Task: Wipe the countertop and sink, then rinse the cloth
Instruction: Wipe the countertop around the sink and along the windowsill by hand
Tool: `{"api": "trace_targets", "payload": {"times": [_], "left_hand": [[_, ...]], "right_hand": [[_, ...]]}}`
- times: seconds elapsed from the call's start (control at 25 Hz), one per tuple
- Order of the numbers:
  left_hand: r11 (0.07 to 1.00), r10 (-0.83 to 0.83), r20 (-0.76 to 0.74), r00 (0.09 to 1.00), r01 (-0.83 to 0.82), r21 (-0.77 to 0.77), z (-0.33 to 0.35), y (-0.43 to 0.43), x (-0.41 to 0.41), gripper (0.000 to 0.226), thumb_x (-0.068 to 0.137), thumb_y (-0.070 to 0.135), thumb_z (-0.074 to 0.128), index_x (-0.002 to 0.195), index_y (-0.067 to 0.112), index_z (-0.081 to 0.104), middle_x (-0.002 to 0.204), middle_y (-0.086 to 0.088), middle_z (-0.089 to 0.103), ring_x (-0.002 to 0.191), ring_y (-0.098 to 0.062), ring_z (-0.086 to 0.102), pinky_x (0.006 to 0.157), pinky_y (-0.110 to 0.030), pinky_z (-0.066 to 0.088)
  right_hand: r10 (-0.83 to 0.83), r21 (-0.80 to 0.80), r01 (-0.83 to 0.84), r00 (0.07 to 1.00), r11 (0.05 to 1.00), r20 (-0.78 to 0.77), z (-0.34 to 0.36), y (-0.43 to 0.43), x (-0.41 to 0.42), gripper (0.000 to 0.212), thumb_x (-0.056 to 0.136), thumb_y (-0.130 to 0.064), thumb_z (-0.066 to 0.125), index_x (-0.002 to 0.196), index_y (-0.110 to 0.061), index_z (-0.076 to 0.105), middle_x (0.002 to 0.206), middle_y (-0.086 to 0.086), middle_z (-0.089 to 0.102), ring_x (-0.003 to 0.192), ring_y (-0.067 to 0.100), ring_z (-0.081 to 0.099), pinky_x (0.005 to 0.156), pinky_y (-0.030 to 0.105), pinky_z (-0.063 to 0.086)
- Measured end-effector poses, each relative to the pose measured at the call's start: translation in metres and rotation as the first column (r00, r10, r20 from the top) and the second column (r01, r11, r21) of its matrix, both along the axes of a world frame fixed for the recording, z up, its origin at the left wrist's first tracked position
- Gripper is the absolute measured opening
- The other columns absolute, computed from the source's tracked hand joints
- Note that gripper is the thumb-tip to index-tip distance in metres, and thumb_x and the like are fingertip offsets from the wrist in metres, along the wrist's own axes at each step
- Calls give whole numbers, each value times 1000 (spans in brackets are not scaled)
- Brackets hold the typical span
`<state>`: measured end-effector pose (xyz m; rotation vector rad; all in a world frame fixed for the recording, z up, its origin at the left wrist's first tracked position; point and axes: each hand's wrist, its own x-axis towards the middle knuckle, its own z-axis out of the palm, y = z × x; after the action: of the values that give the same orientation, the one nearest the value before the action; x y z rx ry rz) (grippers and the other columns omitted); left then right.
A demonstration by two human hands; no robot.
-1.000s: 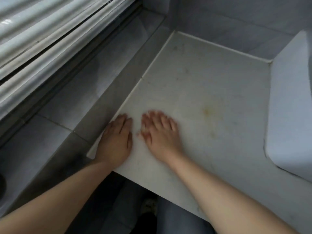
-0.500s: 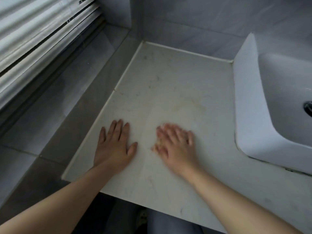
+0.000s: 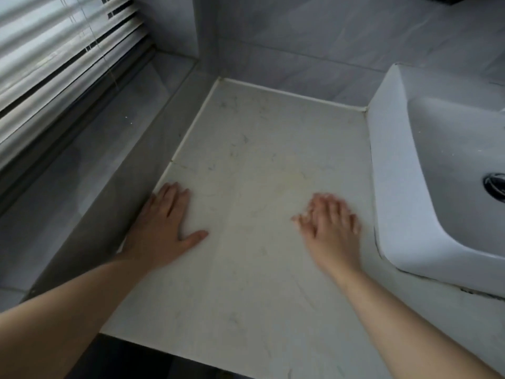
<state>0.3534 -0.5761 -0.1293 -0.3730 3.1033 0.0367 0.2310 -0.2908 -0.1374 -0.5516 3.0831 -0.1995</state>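
The pale marble countertop fills the middle of the view, with a faint yellowish stain near its centre. My left hand lies flat on its left edge, fingers together, thumb out. Over the counter, close to the basin's left wall, is my right hand, flat, fingers spread and blurred. Neither hand holds anything. The white vessel sink stands on the counter at the right, its metal drain at the frame edge. No cloth is in view.
A grey tiled ledge runs along the counter's left side under window blinds. Grey tiled wall closes the back. The counter's front edge drops to a dark floor.
My right hand has slid to the right across the counter, away from the left hand and toward the sink. The view has swung right, bringing the basin and drain into sight.
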Motion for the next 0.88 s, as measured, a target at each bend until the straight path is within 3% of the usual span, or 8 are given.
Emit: {"api": "trace_targets", "payload": {"times": [0.08, 0.16, 0.28, 0.4, 0.56, 0.68, 0.8, 0.88], "left_hand": [[1000, 26, 40, 999, -25, -19, -4, -1, -1, 101, 79, 78, 6, 136, 4, 44, 142, -19, 42, 132, -31, 40, 107, -40, 20], [999, 44, 60, 997, -43, -17, -3, 1, -1, 97, 82, 75, 9, 132, 2, 48, 137, -20, 48, 126, -31, 47, 103, -38, 20], [999, 39, 60, 997, -39, -15, -1, -3, -1, 94, 83, 73, 11, 131, 2, 49, 136, -19, 49, 125, -30, 48, 104, -36, 18], [999, 41, 52, 998, -40, -17, -1, -4, 0, 94, 83, 73, 11, 131, 2, 49, 137, -19, 49, 126, -30, 47, 106, -36, 16], [999, 37, 52, 998, -36, -15, -3, -5, -1, 95, 83, 73, 10, 132, 2, 49, 138, -19, 48, 126, -32, 47, 104, -41, 22], [999, 39, 28, 999, -39, -17, -4, -5, -2, 96, 82, 74, 10, 133, 2, 48, 139, -19, 46, 128, -32, 45, 105, -42, 22], [999, 14, 33, 999, -13, -31, -5, -7, -1, 97, 81, 76, 11, 132, 2, 47, 138, -20, 47, 128, -32, 45, 105, -41, 20], [999, -10, 58, 998, 12, -47, -4, -9, -2, 103, 77, 81, 12, 132, 1, 48, 137, -21, 47, 127, -33, 46, 107, -36, 14]], "right_hand": [[-342, 6, 343, 936, 939, 80, 7, -1, -48, 64, 93, -52, 24, 148, -17, 24, 156, 10, 23, 143, 32, 16, 114, 46, 12], [-415, -31, 424, 897, 905, 152, 10, -31, -72, 65, 95, -52, 24, 150, -20, 13, 159, 7, 12, 145, 29, 7, 116, 49, 7], [30, -74, -18, 986, 997, 165, 8, -109, -37, 64, 93, -57, 19, 150, -29, 12, 160, 1, 9, 146, 27, 6, 115, 49, 3], [465, -9, -465, 884, 885, 43, 4, -116, 18, 62, 86, -57, 23, 139, -33, 42, 148, -2, 42, 135, 27, 40, 108, 52, 27], [-36, 19, 34, 993, 999, 109, 7, -43, -57, 59, 91, -58, 22, 147, -37, 23, 158, -5, 19, 145, 23, 16, 112, 54, 13], [-330, 2, 334, 930, 943, 165, 17, -60, -95, 59, 95, -54, 25, 149, -33, 14, 160, 0, 6, 146, 26, 3, 114, 57, 6], [182, -42, -179, 975, 983, 124, 8, -133, -28, 61, 92, -54, 21, 148, -33, 18, 159, 0, 15, 146, 27, 12, 114, 51, 7], [520, 3, -520, 854, 854, 0, 2, -137, 18, 59, 85, -50, 26, 139, -33, 42, 147, -1, 43, 135, 26, 40, 109, 45, 21]]}}
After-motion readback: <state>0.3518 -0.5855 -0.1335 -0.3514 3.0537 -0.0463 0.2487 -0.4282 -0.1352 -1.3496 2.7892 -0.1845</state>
